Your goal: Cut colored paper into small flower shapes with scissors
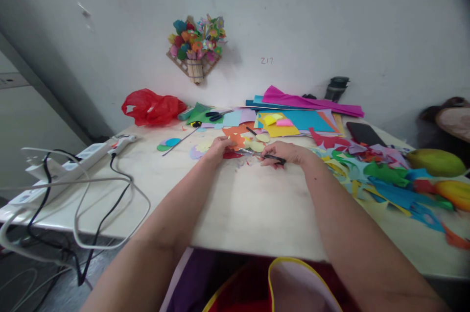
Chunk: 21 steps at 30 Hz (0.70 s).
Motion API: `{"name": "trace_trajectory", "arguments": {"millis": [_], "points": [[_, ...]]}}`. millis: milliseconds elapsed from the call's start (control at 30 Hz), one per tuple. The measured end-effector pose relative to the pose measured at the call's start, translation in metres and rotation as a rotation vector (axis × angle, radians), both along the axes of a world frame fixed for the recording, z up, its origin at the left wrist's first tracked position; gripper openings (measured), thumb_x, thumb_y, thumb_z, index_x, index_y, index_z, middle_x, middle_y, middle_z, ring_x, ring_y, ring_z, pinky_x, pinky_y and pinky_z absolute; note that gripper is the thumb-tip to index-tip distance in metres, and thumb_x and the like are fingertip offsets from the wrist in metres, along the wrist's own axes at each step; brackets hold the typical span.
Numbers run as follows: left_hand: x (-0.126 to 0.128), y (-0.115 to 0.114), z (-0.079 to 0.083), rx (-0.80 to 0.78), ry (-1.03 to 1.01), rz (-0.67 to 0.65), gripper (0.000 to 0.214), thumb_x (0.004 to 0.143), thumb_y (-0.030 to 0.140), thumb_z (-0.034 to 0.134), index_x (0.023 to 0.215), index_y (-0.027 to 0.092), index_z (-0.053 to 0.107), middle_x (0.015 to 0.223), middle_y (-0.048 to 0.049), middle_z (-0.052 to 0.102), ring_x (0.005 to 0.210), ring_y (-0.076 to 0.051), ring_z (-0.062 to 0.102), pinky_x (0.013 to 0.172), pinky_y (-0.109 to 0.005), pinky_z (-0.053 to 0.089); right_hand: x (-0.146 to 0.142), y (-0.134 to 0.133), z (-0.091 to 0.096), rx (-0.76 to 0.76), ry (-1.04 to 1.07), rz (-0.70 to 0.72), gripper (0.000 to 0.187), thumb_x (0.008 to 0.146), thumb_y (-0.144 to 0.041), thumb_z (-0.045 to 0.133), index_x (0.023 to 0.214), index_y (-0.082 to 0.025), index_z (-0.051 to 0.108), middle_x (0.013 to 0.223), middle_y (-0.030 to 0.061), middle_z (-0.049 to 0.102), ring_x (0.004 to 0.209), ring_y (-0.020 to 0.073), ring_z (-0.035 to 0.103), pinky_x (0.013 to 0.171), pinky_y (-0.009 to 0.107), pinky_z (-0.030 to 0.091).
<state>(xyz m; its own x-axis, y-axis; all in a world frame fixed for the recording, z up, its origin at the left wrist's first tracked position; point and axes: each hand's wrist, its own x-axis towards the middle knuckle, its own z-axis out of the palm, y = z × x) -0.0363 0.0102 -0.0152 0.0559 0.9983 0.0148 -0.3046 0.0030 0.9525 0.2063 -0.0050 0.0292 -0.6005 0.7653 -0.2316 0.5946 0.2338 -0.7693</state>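
My left hand [219, 148] is closed on a small piece of red paper [232, 154] held just above the pale table [242, 204]. My right hand [284, 153] grips black-handled scissors [273, 157], whose blades point left toward the red paper. Both hands are near the middle of the table, a short way apart. Small cut paper shapes in orange, yellow and lilac [253, 144] lie right behind the hands.
Coloured paper sheets [290, 118] and scraps [382, 175] cover the back and right. A second pair of scissors [216, 115], a red plastic bag [152, 106], a dark phone [363, 133], mangoes [436, 162] and a power strip [69, 165] with cables are around. A paper-flower ornament [196, 45] hangs on the wall.
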Motion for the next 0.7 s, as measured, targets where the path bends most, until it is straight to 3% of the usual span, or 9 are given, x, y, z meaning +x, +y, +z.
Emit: {"name": "trace_trajectory", "arguments": {"millis": [700], "points": [[-0.0005, 0.0062, -0.0035, -0.01, 0.125, 0.0, 0.01, 0.049, 0.017, 0.071, 0.056, 0.015, 0.063, 0.057, -0.0049, 0.064, 0.05, -0.015, 0.056, 0.055, -0.031, 0.051, -0.0053, 0.0016, -0.004, 0.008, 0.022, -0.014, 0.036, 0.062, -0.046, 0.08, 0.078, -0.015, 0.069, 0.051, -0.0016, 0.059, 0.042, 0.0077, 0.047, 0.042, 0.02, 0.036]]}}
